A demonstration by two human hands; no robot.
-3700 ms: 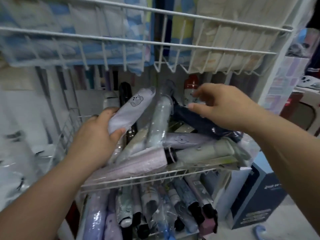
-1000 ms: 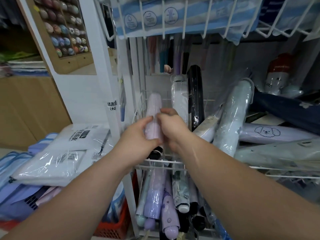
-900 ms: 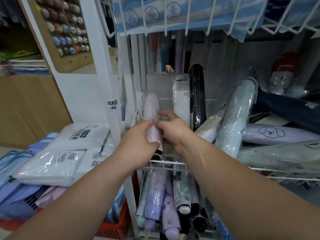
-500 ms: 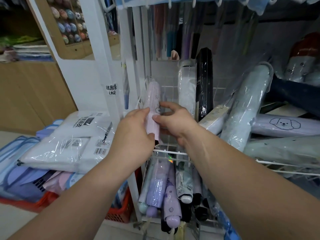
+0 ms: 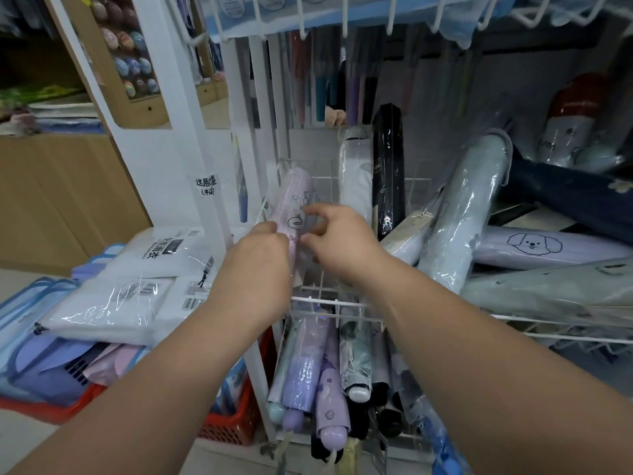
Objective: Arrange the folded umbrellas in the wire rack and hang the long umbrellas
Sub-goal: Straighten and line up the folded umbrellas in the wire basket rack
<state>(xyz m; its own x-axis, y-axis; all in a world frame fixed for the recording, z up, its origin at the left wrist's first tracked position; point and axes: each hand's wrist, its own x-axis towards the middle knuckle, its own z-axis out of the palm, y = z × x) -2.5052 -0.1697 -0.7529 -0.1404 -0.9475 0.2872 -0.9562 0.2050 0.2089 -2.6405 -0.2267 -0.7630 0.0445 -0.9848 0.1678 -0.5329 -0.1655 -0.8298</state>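
Two hands, left hand (image 5: pixel 255 265) and right hand (image 5: pixel 337 243). Three folded umbrellas upright in the wire rack (image 5: pixel 342 301): pink (image 5: pixel 294 193), white (image 5: pixel 354 173), black (image 5: pixel 388 166). One red basket (image 5: pixel 233 423).

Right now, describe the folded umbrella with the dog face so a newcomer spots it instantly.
Start at the white wire rack and go to the right side of its middle basket. There, behind a pale grey-green umbrella, a lilac folded umbrella lies on its side in clear plastic. It alone carries a line-drawn floppy-eared dog face; its neighbours are pale blue or navy.

packaged raincoats (image 5: pixel 137 286) atop red basket (image 5: pixel 233 423)
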